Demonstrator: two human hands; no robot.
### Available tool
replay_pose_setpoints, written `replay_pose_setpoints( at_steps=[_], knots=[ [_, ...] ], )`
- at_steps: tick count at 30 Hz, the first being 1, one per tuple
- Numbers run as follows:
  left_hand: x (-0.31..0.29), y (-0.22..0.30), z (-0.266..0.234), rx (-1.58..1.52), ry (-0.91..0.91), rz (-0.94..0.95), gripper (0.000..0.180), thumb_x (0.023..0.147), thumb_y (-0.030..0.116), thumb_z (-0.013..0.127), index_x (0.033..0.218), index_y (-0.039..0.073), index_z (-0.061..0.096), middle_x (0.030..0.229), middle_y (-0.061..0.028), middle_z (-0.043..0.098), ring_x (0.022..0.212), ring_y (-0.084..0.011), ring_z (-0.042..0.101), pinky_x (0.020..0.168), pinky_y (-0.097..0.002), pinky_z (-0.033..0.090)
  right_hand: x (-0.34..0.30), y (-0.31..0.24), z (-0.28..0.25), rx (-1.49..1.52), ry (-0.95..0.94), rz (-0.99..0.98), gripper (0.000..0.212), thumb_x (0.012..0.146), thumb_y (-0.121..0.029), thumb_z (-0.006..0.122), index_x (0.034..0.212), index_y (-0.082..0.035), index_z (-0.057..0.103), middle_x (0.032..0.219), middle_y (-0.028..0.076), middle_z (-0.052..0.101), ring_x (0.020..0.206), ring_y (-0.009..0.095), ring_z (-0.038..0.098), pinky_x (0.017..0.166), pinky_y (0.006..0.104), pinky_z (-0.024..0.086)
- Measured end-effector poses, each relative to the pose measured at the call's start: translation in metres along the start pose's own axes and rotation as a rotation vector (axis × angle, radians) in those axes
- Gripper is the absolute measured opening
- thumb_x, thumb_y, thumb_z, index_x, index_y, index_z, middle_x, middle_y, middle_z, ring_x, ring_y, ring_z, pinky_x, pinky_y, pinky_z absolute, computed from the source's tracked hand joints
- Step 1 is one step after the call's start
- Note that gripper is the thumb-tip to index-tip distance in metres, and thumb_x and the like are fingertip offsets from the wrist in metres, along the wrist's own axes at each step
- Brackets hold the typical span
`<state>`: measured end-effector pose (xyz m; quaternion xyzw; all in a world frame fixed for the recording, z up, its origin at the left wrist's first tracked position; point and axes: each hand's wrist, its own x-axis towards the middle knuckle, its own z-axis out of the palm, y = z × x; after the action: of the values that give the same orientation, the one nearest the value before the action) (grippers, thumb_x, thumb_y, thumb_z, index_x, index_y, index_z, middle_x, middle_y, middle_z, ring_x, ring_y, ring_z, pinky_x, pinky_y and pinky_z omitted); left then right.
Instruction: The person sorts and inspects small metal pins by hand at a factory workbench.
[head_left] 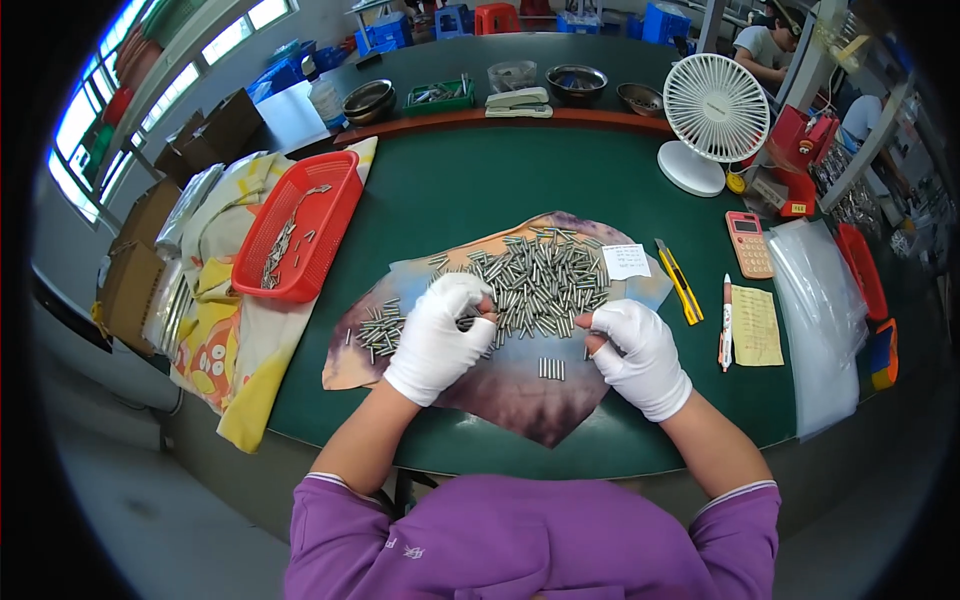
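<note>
Right hand (640, 358) half-curled beside metal pins (545, 285); hold unclear.

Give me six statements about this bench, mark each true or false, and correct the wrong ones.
1. The left hand and right hand are both gloved. True.
2. The red basket is left of the large heap of pins. True.
3. That heap lies directly on the bare table. False: a cloth is under it.
4. The calculator is pink. True.
5. The fan is black. False: the fan is white.
6. The cutter lies left of the left hand. False: the cutter is nearer the right hand.
</note>
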<state>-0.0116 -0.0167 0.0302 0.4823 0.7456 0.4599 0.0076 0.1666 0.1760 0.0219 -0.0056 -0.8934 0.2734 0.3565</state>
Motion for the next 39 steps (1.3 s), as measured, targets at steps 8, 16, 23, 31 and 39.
replay_pose_setpoints(
  at_steps=[8, 16, 23, 31, 39],
  knots=[
    [-0.033, -0.022, -0.07, 0.821, -0.015, -0.151, 0.01, 0.068, 0.004, 0.071, 0.076, 0.0, 0.066, 0.135, -0.0282, 0.055, 0.128, -0.0444, 0.049, 0.108, -0.0465, 0.041, -0.002, 0.012, -0.011, -0.142, -0.147, 0.019, 0.011, 0.076, -0.009, 0.067, 0.086, -0.013, 0.069, 0.079, 0.006, 0.062, 0.076, 0.029, 0.061, 0.068, 0.0409, 0.05],
    [-0.039, -0.018, -0.068, 0.789, -0.009, -0.089, 0.018, 0.069, 0.006, 0.075, 0.084, 0.001, 0.066, 0.141, -0.026, 0.05, 0.132, -0.0467, 0.044, 0.108, -0.0494, 0.039, -0.005, 0.017, -0.01, -0.248, -0.277, -0.027, 0.014, 0.074, -0.006, 0.066, 0.083, -0.015, 0.071, 0.078, 0.006, 0.061, 0.075, 0.029, 0.061, 0.064, 0.0415, 0.049],
    [-0.009, 0.006, -0.023, 0.61, -0.267, 0.215, 0.016, 0.065, 0.008, 0.075, 0.08, 0.005, 0.07, 0.14, -0.0219, 0.051, 0.132, -0.0457, 0.043, 0.107, -0.0498, 0.041, -0.005, 0.012, -0.006, -0.231, -0.333, -0.04, 0.011, 0.072, -0.008, 0.068, 0.081, -0.014, 0.07, 0.078, 0.007, 0.062, 0.076, 0.029, 0.061, 0.064, 0.0415, 0.05],
    [-0.002, 0.004, -0.014, 0.665, -0.441, 0.202, 0.01, 0.064, 0.011, 0.074, 0.071, 0.006, 0.07, 0.139, -0.0233, 0.052, 0.133, -0.0476, 0.041, 0.109, -0.0515, 0.039, 0.0, 0.011, -0.011, -0.098, -0.446, -0.111, 0.006, 0.073, -0.014, 0.072, 0.077, -0.012, 0.067, 0.079, 0.007, 0.06, 0.08, 0.028, 0.062, 0.068, 0.0419, 0.051],
    [-0.004, 0.013, -0.016, 0.634, -0.463, 0.202, 0.008, 0.062, 0.011, 0.07, 0.066, 0.005, 0.069, 0.142, -0.025, 0.049, 0.136, -0.049, 0.038, 0.112, -0.0516, 0.036, -0.001, 0.006, -0.016, -0.076, -0.506, -0.036, 0.009, 0.074, -0.016, 0.072, 0.076, -0.009, 0.066, 0.08, 0.009, 0.062, 0.08, 0.029, 0.063, 0.07, 0.0421, 0.052]
  ],
)
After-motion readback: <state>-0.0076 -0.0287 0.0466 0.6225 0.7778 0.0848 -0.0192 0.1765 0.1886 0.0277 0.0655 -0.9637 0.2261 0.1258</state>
